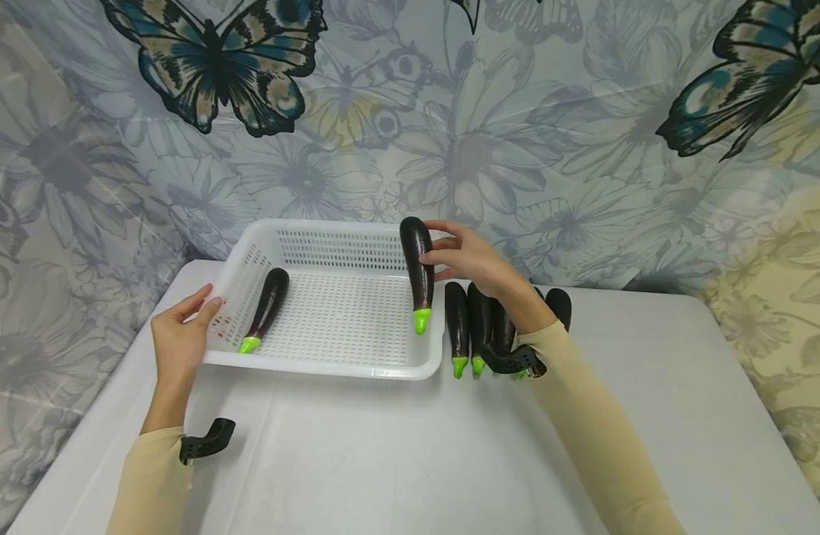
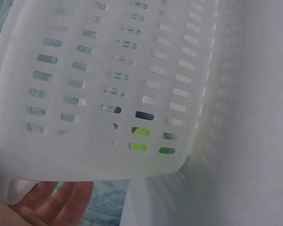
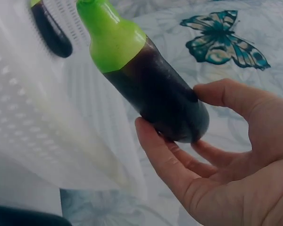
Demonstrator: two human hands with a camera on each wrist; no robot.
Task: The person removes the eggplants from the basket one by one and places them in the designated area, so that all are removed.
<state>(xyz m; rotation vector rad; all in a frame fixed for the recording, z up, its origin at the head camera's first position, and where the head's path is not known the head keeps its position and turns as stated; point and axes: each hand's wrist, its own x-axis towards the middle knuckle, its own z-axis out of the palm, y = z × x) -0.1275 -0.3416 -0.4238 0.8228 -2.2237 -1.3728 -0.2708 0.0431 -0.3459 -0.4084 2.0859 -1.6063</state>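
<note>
My right hand [image 1: 473,260] pinches a dark purple eggplant [image 1: 420,267] with a bright green stem end over the right side of a white plastic basket [image 1: 323,369]. Its green end points down toward the near side in the head view; the right wrist view shows fingers and thumb around the dark end of that eggplant [image 3: 165,94]. At the basket's left end, my left hand [image 1: 179,338] grips the rim, its fingers [image 2: 73,202] partly hidden by the wall in the left wrist view. Another eggplant [image 1: 268,305] lies inside the basket near the left wall.
Several more eggplants [image 1: 457,323] lie side by side right of the basket, partly hidden under my right forearm. A white cloth covers the table [image 1: 356,461]. Behind it hangs a floral backdrop with butterflies [image 1: 216,63]. Each wrist wears a black strap mount [image 1: 206,440].
</note>
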